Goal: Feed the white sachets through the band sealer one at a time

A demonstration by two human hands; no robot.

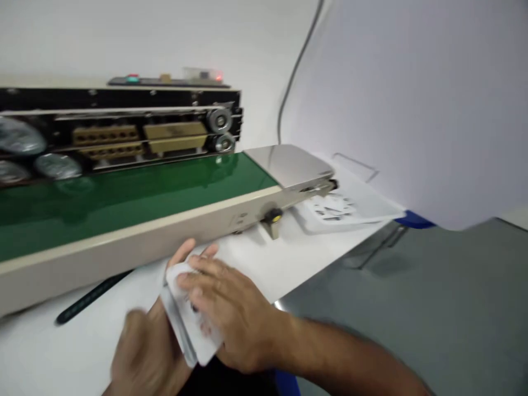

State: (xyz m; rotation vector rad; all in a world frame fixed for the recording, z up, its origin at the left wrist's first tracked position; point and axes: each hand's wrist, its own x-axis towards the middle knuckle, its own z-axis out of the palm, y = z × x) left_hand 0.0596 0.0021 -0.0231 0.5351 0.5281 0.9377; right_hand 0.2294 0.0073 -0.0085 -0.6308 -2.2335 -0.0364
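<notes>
My two hands hold a white printed plastic pouch (193,324) low in the view, just in front of the long beige band sealer (124,143). My right hand (233,311) lies across the top of the pouch. My left hand (144,352) is blurred by motion and grips it from below, with fingertips showing past the far edge. The sealer's green conveyor belt (124,201) runs along the machine, a short way beyond my hands. A stack of similar printed pouches (334,209) lies on the table to the right of the sealer's end.
A black pen (88,300) lies on the white table (259,264) near the sealer's front. A steel plate (289,165) and a yellow-centred knob (273,215) sit at the sealer's right end. The table edge drops to a grey floor (412,297). A white sheet (412,99) stands behind.
</notes>
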